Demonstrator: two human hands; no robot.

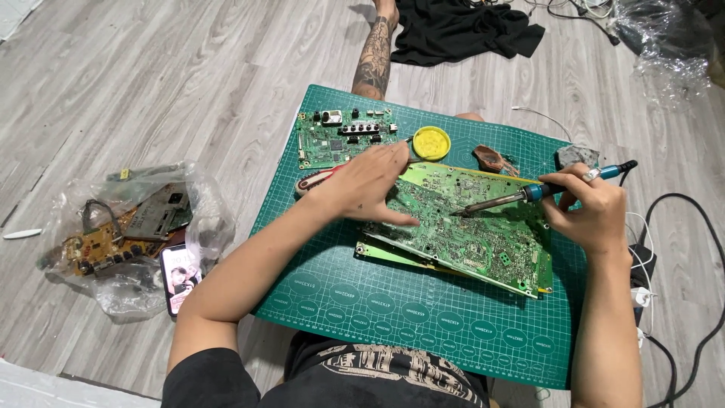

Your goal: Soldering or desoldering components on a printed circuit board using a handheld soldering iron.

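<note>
Lying off the green cutting mat (332, 302)'s left edge, a clear plastic bag of circuit boards (124, 227) stays untouched; my left hand (366, 185) presses flat, fingers spread, on the large green circuit board (468, 234) mid-mat, while my right hand (593, 208) grips the blue-handled soldering iron (540, 193), tip on the board.

Grey plank floor (151, 83) carries green cutting mat (362, 295); black cloth (461, 30).

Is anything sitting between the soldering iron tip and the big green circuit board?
Nothing visible. The soldering iron in the right hand has its tip right at the large circuit board. The left hand presses the board's left part, clear of the tip.
</note>
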